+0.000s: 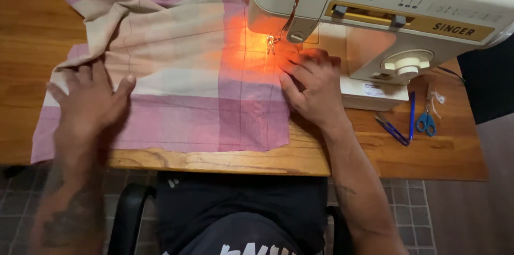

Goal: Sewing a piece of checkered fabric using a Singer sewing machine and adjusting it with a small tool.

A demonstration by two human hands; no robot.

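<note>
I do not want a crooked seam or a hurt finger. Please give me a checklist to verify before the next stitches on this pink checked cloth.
1. Cloth flat under the presser foot: ok, lit area looks smooth.
2. Left hand pressing the cloth flat: ok.
3. Right hand fingers away from the needle: not ok, the fingertips lie very near the foot.
4. Back of the cloth free of folds: not ok, it is bunched at the far left.
5. Scissors away from the cloth: ok, they lie right of the machine.
6. Thread through the needle: cannot tell.
</note>
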